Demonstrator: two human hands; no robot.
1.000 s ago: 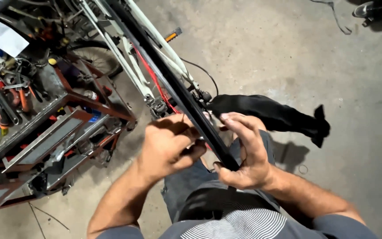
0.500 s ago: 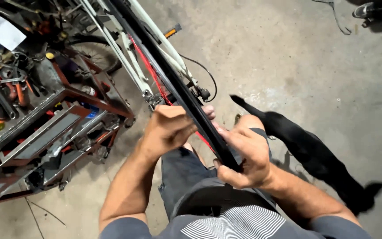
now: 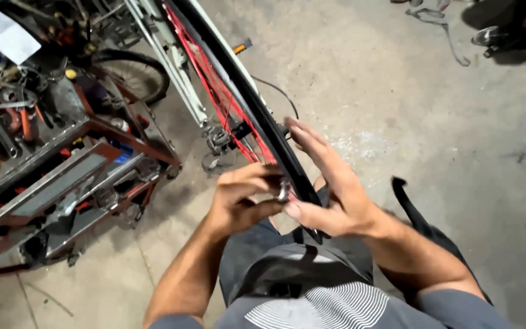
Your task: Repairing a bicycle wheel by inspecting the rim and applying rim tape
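A bicycle wheel with a black tyre [image 3: 238,91] and red spokes [image 3: 214,85] runs from the top of the view down to my lap. My left hand [image 3: 241,198] is curled at the wheel's left side, fingers pinched on a small silvery metal piece [image 3: 283,192] at the rim. My right hand [image 3: 330,183] lies flat against the tyre's right side, fingers stretched out and apart, palm touching the rubber. The lower end of the tyre is hidden between my hands and my knees.
A white bicycle frame [image 3: 165,61] stands left of the wheel. A rusty red tool cart [image 3: 62,176] full of tools fills the left side, with a second wheel [image 3: 132,70] behind it. A black animal [image 3: 421,225] stands behind my right arm. A person's shoe [image 3: 494,36] is top right.
My right hand has let go of the tyre and spread flat against it. The black animal has moved from the far right to close behind my right arm. My view has shifted closer.
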